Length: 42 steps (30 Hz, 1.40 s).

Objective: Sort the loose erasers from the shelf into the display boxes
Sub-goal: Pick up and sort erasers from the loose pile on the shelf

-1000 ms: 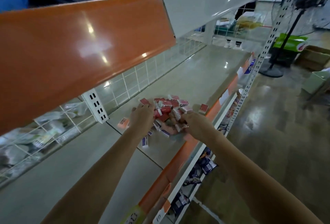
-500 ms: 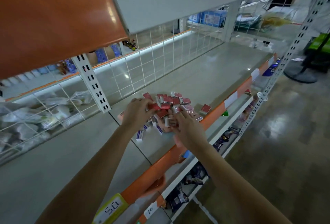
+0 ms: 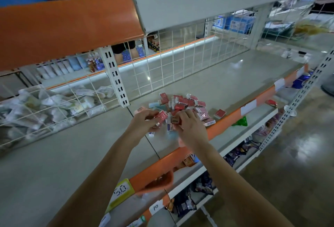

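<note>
Left hand [image 3: 144, 122], at the near edge of the eraser pile [image 3: 182, 106], curled round a pink-sleeved eraser [image 3: 161, 115]. Right hand [image 3: 190, 127], just beside it, pinching another eraser [image 3: 175, 120] with a dark label. Pile heaped on the shelf [image 3: 216, 82] near its orange front edge; one stray eraser [image 3: 220, 113] lying apart toward the right. Probably light, small, firm blocks in slick paper sleeves; best pinched across the short sides. Two hands, two erasers held; roughly two dozen loose, exact count not readable. No display boxes in view.
</note>
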### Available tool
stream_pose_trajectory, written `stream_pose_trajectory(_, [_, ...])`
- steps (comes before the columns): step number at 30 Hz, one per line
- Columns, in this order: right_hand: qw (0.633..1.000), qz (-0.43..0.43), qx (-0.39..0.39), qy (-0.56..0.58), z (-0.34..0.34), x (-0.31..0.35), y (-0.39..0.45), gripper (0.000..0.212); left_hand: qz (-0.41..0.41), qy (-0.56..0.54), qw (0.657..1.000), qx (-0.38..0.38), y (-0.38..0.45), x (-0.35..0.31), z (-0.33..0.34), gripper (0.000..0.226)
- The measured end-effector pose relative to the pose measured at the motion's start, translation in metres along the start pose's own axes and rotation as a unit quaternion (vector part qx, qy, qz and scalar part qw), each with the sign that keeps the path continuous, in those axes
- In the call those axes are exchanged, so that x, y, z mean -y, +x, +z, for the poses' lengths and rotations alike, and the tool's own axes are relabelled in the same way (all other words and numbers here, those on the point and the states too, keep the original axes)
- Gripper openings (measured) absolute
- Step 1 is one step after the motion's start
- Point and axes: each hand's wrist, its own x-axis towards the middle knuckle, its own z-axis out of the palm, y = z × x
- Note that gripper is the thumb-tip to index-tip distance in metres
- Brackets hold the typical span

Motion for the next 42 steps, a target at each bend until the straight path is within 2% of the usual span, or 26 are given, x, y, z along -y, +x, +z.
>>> stream_pose_trajectory(3, [0.999, -0.020, 0.001, 0.045, -0.005, 0.003, 0.000, 0.029, -0.024, -0.085, 0.996, -0.006, -0.013, 0.002, -0.003, 0.023])
stream_pose_trajectory(5, [0.996, -0.033, -0.005, 0.083, -0.007, 0.007, -0.002, 0.028, -0.032, -0.102, 0.994, -0.017, -0.022, 0.005, -0.007, 0.024])
stream_pose_trajectory(10, [0.987, -0.053, -0.006, 0.149, -0.002, 0.026, -0.010, 0.026, -0.020, -0.092, 0.995, -0.027, -0.051, 0.018, -0.024, 0.036])
stream_pose_trajectory(13, [0.983, -0.083, 0.001, 0.165, 0.007, 0.045, -0.017, 0.024, -0.004, -0.067, 0.995, -0.069, -0.071, 0.024, -0.038, 0.038])
stream_pose_trajectory(16, [0.972, -0.106, 0.014, 0.209, 0.015, 0.069, -0.025, 0.024, -0.013, -0.065, 0.991, -0.119, -0.095, 0.027, -0.058, 0.036])
stream_pose_trajectory(18, [0.965, -0.119, 0.023, 0.231, 0.020, 0.089, -0.030, 0.025, -0.027, -0.069, 0.987, -0.142, -0.115, 0.031, -0.073, 0.027])
stream_pose_trajectory(24, [0.946, -0.193, 0.049, 0.255, 0.034, 0.166, -0.054, 0.028, -0.044, -0.070, 0.972, -0.222, -0.186, 0.052, -0.134, 0.010])
stream_pose_trajectory(29, [0.928, -0.235, 0.101, 0.272, 0.047, 0.244, -0.094, 0.031, -0.041, -0.057, 0.955, -0.287, -0.266, 0.071, -0.189, 0.022])
stream_pose_trajectory(33, [0.912, -0.260, 0.141, 0.283, 0.059, 0.315, -0.135, 0.031, -0.046, -0.045, 0.948, -0.312, -0.338, 0.089, -0.236, 0.025])
stream_pose_trajectory(42, [0.886, -0.290, 0.179, 0.315, 0.093, 0.463, -0.220, 0.030, -0.057, -0.016, 0.940, -0.336, -0.487, 0.127, -0.340, 0.023])
